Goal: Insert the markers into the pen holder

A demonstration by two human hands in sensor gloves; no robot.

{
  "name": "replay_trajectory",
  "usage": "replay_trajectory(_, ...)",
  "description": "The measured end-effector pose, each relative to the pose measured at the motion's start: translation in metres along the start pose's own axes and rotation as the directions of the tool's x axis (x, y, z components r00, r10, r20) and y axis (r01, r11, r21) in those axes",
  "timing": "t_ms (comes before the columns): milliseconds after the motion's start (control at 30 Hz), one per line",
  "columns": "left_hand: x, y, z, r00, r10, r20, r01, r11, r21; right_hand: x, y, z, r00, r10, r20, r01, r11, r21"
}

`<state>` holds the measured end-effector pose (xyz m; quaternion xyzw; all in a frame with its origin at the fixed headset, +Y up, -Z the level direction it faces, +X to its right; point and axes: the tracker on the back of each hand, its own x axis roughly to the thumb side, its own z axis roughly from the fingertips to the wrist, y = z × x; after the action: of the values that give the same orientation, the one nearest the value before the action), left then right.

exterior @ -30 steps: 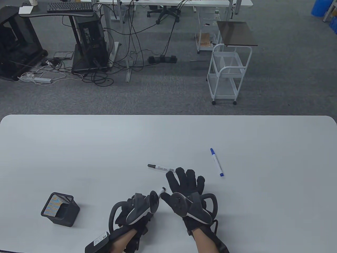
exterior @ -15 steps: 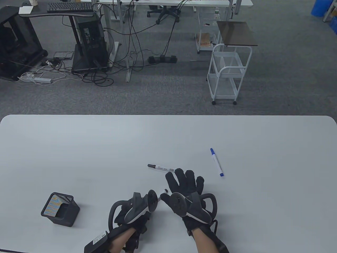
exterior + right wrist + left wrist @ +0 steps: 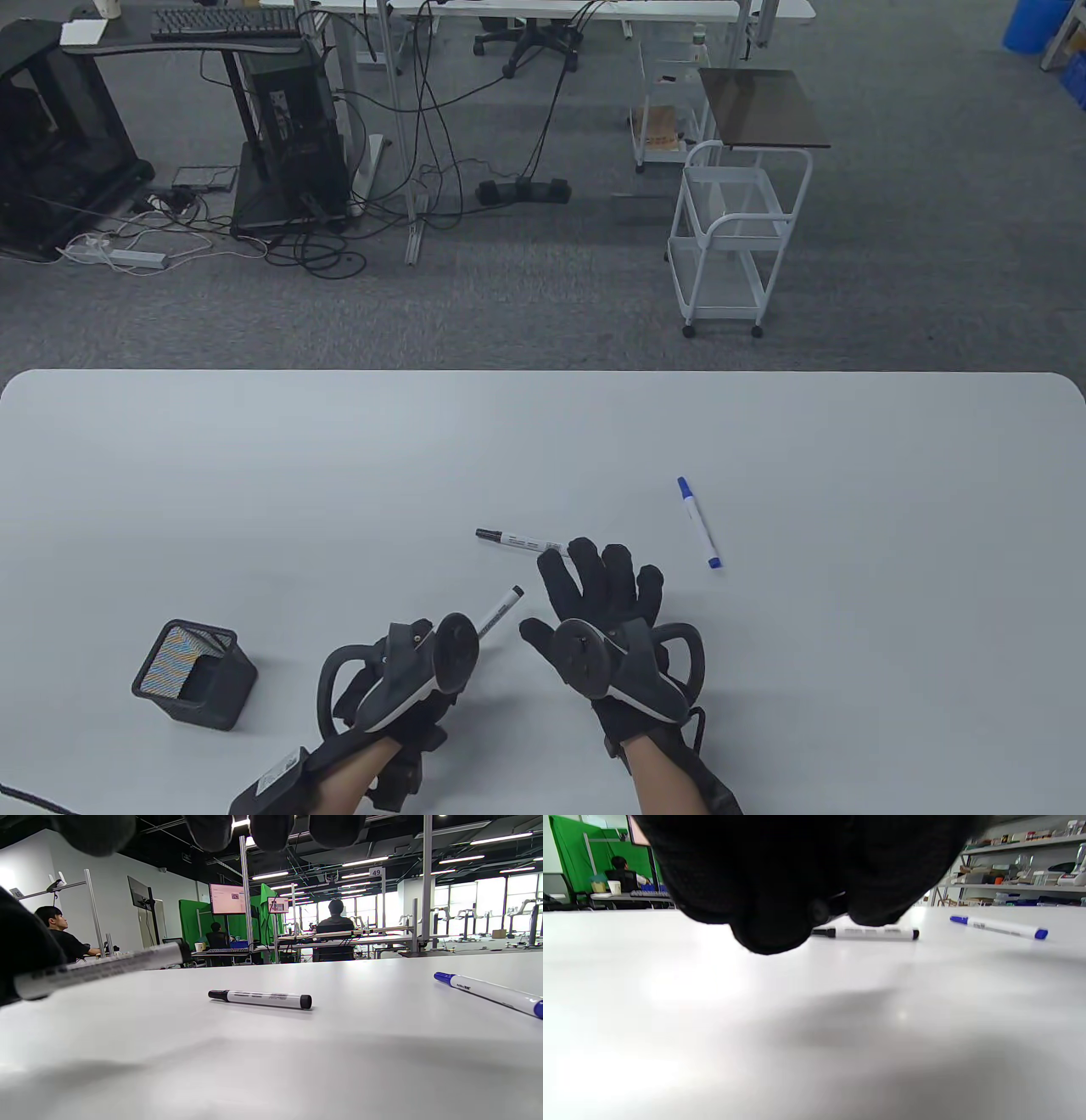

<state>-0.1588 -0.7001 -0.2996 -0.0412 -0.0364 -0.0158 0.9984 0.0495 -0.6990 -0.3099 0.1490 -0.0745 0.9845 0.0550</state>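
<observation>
My left hand (image 3: 424, 679) grips a white marker with a black cap (image 3: 499, 611) and holds it above the table, its tip pointing up and right; it also shows in the right wrist view (image 3: 102, 969). The black mesh pen holder (image 3: 195, 686) stands upright at the near left, left of that hand. A second black-capped marker (image 3: 517, 540) lies on the table, seen too in both wrist views (image 3: 869, 933) (image 3: 261, 998). A blue-capped marker (image 3: 699, 521) lies to the right (image 3: 488, 993). My right hand (image 3: 602, 594) is open with fingers spread, empty, beside the lying black marker.
The white table (image 3: 254, 475) reaches to a rounded far edge. Beyond it on the grey floor stand a white wire cart (image 3: 730, 238), desks and cables.
My left hand has moved left and toward me with the marker, away from my right hand. More of the marker now shows. My right hand has barely moved.
</observation>
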Motion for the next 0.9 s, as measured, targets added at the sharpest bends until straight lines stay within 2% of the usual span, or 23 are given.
replay_trajectory(267, -0.047, 0.063, 0.019, 0.999, -0.027, -0.035, 0.028, 0.999, 0.02, 0.004, 0.0, 0.0, 1.0, 0.0, 0.015, 0.0, 1.0, 0.001)
replay_trajectory(400, -0.08, 0.1, 0.028, 0.991, -0.11, -0.078, 0.11, 0.994, -0.005, 0.006, 0.001, 0.0, 1.0, -0.011, 0.025, 0.011, 1.0, 0.007)
replay_trajectory(567, -0.12, 0.132, 0.037, 0.964, -0.21, -0.164, 0.209, 0.978, -0.026, 0.008, 0.001, 0.0, 1.0, 0.0, 0.031, -0.001, 1.0, 0.013)
replay_trajectory(700, -0.147, 0.141, 0.041, 0.931, -0.293, -0.217, 0.282, 0.956, -0.082, 0.006, 0.0, 0.0, 1.0, -0.009, 0.025, 0.008, 1.0, 0.012)
replay_trajectory(900, -0.169, 0.132, 0.048, 0.875, -0.429, -0.227, 0.382, 0.897, -0.223, 0.006, -0.001, 0.0, 1.0, -0.011, 0.018, 0.01, 1.0, 0.016)
